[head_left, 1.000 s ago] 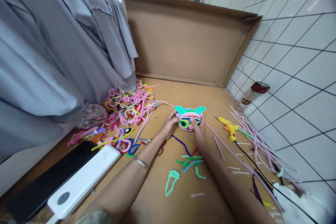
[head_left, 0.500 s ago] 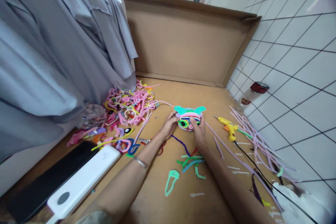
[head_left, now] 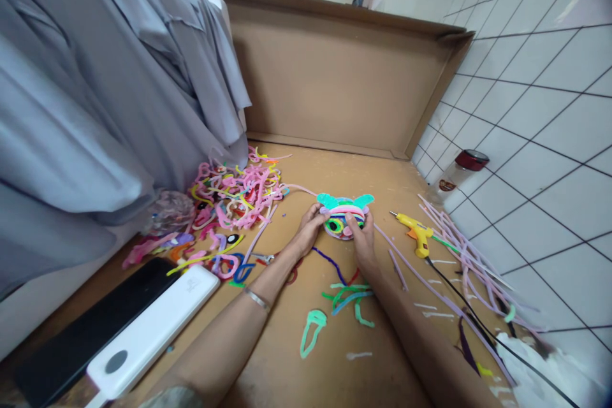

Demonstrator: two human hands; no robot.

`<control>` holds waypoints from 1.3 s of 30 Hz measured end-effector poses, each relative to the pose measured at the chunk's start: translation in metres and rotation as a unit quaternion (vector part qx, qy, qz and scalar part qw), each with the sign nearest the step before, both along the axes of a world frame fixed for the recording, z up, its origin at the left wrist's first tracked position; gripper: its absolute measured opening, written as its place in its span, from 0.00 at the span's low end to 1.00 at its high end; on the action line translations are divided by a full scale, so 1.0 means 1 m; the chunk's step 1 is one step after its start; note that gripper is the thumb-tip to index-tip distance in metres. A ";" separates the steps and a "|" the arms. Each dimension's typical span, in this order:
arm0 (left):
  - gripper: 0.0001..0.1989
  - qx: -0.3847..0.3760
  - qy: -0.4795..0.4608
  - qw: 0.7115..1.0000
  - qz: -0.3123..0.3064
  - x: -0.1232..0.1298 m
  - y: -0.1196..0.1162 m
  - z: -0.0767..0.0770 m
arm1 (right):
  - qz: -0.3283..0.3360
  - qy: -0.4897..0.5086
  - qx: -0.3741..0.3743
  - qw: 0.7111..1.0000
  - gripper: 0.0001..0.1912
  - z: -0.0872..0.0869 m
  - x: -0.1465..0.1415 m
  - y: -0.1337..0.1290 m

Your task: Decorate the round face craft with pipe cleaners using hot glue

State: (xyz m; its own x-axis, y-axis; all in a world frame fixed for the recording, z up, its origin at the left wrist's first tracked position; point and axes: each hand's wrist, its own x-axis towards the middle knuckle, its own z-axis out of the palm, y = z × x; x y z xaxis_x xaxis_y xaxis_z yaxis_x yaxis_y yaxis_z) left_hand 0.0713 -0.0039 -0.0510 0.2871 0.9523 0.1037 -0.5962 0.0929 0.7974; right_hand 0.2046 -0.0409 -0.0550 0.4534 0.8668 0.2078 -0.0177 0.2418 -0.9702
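A round, colourful pipe-cleaner face (head_left: 345,210) with two teal ears is held between my hands near the middle of the table. My left hand (head_left: 311,228) grips its left edge, fingers closed. On the right side, my right hand (head_left: 362,236) is closed round the edge, with the thumb pressed on the front. A dark blue pipe cleaner (head_left: 331,259) lies just below the face. Nearer to me are green pieces (head_left: 345,296) and a mint green loop (head_left: 313,333).
At the left are a heap of pink pipe cleaners (head_left: 248,191), a white power bank (head_left: 153,331) and a black slab (head_left: 90,325). A yellow glue gun (head_left: 418,234), lilac stems (head_left: 454,242) and a red-lidded jar (head_left: 461,172) are at the right. Cardboard (head_left: 329,76) stands behind.
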 end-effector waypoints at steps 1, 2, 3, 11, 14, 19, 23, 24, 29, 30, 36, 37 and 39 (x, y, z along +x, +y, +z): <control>0.20 0.005 0.005 1.000 0.003 0.000 -0.001 0.000 | 0.001 0.001 0.001 1.000 0.30 0.000 0.000 0.000; 0.21 0.009 0.011 1.000 0.007 0.001 -0.002 0.001 | 0.000 0.000 0.004 1.000 0.30 0.001 -0.001 0.000; 0.22 0.013 0.016 1.000 0.011 0.001 -0.003 0.001 | -0.002 -0.002 0.006 1.000 0.31 0.002 -0.001 -0.001; 0.27 0.001 0.030 0.999 0.043 0.006 -0.004 -0.001 | -0.006 -0.028 -0.003 1.000 0.34 0.008 -0.004 -0.006; 0.23 -0.033 0.012 0.999 0.040 0.005 -0.001 -0.002 | -0.011 0.006 0.005 1.000 0.30 0.002 -0.001 -0.002; 0.20 -0.054 -0.019 0.998 0.015 0.003 0.002 -0.001 | -0.017 0.041 0.021 0.999 0.27 -0.001 0.001 0.002; 0.19 -0.062 -0.027 0.998 0.011 0.003 0.000 0.003 | -0.009 0.073 0.026 0.997 0.28 0.001 -0.001 0.001; 0.19 -0.063 -0.027 0.998 0.011 0.003 -0.001 0.004 | -0.006 0.080 0.029 0.996 0.28 0.001 -0.002 0.001; 0.19 -0.060 -0.025 0.998 0.013 0.003 -0.002 0.005 | -0.003 0.088 0.035 0.995 0.29 -0.001 -0.001 0.004; 0.20 -0.059 -0.025 0.998 0.013 0.003 -0.002 0.005 | -0.006 0.086 0.033 0.996 0.30 -0.002 -0.001 0.004; 0.22 -0.050 -0.020 0.999 -0.004 0.003 -0.004 0.005 | -0.007 0.080 0.028 0.996 0.31 -0.001 -0.001 0.003; 0.23 -0.047 -0.019 0.999 -0.006 0.003 -0.004 0.005 | -0.002 0.082 0.028 0.996 0.31 0.000 -0.002 0.002; 0.24 -0.040 -0.019 0.999 -0.005 0.004 -0.005 0.005 | 0.007 0.087 0.027 0.996 0.31 0.002 -0.004 0.001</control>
State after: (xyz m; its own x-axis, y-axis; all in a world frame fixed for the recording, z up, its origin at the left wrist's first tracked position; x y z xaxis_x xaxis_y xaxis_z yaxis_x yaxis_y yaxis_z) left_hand 0.0754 -0.0085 -0.0456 0.2944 0.9549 0.0378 -0.6239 0.1621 0.7645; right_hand 0.2009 -0.0403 -0.0535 0.4739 0.8632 0.1739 -0.1885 0.2924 -0.9375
